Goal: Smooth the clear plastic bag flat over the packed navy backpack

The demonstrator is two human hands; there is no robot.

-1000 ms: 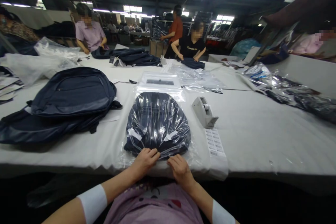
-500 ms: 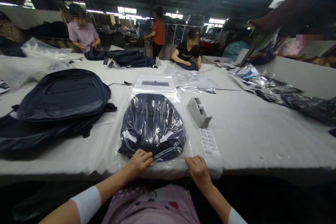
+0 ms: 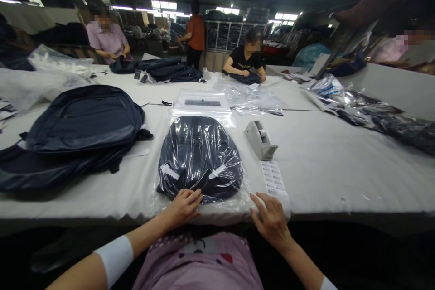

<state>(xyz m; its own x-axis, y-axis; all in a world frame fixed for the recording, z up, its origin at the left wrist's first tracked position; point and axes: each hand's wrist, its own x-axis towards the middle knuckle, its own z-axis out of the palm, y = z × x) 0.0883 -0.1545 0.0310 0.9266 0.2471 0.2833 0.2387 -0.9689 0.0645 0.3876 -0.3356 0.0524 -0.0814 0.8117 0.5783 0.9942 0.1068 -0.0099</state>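
Observation:
A dark navy backpack point(image 3: 199, 145) lies flat inside a clear plastic bag point(image 3: 207, 112), straight in front of me. Two white zigzag-edged tags show through the film on its near part. My left hand point(image 3: 185, 206) is at the near edge of the bag, its fingers closed over the film with the thumb below. Beside the bag's near right corner, my right hand point(image 3: 270, 217) has its fingers apart and holds nothing. Just beyond it lies a sheet of barcode labels point(image 3: 273, 176), and behind that stands a grey tape dispenser point(image 3: 260, 140).
More navy backpacks point(image 3: 88, 118) lie stacked at left, with plastic sheeting point(image 3: 34, 86) behind. Clear bags point(image 3: 251, 97) lie farther back on the white table point(image 3: 333, 167). Packaged goods point(image 3: 380, 113) line the right side. Co-workers point(image 3: 244, 61) handle dark items across the table.
My right hand has let go of the bag's near right corner, opened its fingers and shifted slightly right. My left hand stays at the near edge. The view has tilted a little.

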